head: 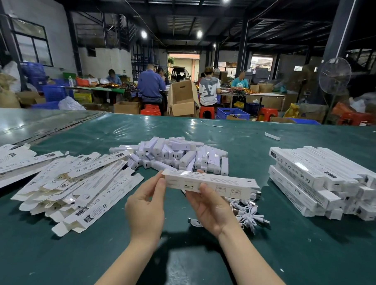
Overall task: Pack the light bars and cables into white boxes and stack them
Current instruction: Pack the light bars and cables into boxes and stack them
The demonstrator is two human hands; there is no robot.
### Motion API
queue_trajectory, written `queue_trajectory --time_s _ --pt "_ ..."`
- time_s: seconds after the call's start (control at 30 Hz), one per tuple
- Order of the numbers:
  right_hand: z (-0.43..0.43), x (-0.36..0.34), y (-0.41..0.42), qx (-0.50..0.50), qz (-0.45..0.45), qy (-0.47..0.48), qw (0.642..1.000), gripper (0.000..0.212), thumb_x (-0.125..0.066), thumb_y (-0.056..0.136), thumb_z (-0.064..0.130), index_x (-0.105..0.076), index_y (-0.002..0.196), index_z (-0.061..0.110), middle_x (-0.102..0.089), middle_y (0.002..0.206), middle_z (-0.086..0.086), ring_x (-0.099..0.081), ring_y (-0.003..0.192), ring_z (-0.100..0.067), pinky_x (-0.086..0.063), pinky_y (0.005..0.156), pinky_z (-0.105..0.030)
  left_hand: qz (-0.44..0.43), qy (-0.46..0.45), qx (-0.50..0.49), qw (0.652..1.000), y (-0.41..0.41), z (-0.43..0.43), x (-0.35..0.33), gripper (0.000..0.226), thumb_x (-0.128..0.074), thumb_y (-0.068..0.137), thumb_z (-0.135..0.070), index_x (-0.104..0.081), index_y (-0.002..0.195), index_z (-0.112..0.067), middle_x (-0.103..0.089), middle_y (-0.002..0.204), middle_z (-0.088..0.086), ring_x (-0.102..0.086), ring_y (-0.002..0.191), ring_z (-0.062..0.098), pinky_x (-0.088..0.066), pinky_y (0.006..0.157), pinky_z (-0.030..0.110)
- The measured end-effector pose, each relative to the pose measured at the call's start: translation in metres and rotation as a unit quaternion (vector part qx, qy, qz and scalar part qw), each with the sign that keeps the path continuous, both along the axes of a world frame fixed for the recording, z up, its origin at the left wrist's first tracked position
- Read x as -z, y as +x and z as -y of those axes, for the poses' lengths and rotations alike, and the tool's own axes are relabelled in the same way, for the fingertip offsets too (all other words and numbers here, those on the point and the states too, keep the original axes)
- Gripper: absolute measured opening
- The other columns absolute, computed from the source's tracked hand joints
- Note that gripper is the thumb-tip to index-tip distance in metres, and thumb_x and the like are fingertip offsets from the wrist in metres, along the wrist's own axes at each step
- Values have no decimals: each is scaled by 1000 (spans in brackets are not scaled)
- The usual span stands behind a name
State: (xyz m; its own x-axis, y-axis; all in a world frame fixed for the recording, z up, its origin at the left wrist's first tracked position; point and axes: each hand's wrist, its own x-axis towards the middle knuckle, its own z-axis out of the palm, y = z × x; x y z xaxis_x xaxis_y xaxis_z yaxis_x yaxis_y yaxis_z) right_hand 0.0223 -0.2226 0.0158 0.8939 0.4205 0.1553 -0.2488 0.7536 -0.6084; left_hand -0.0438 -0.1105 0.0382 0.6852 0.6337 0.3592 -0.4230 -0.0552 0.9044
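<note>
I hold a long white box (224,183) level above the green table (199,261). My right hand (210,210) grips it from below near its middle, thumb on the front face. My left hand (146,207) pinches the box's left end with fingertips. A heap of white light bars (175,155) lies just beyond the box. Coiled white cables (247,214) lie under and right of my right hand. Flat unfolded boxes (73,180) are piled at the left. A stack of packed boxes (323,180) stands at the right.
A stray white piece (272,136) lies on the far right of the table. Beyond the table's far edge, several people sit at benches among cardboard cartons (181,99), blue crates (232,113), red stools (206,111) and a standing fan (334,76).
</note>
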Motion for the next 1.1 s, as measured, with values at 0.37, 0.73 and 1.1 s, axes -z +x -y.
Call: queue_trajectory --time_s 0.37,0.73,1.1 --pt "2 -2 0 63 -15 6 998 39 -86 43 4 -70 78 4 -72 72 -11 -70 63 -18 -57 56 -25 -44 48 157 985 -4 7 -2 59 -57 81 12 -51 111 -39 -62 115 -5 -58 100 5 -49 74 13" --pt "-21 -15 -1 232 397 -574 677 41 -71 76 10 -62 116 13 -54 124 -10 -48 117 -18 -31 99 -18 -52 -536 170 825 14 -39 -11 20 -49 96 -16 -53 78 -9 -63 49 4 -63 44 14 -52 41 24" --pt "39 -17 96 194 162 -854 454 60 -50 88 50 -33 140 28 -19 149 -14 -21 135 -33 -30 104 -45 -119 -502 221 828 18 -43 -7 12 -52 91 -1 -53 79 1 -67 62 13 -66 55 20 -56 61 26"
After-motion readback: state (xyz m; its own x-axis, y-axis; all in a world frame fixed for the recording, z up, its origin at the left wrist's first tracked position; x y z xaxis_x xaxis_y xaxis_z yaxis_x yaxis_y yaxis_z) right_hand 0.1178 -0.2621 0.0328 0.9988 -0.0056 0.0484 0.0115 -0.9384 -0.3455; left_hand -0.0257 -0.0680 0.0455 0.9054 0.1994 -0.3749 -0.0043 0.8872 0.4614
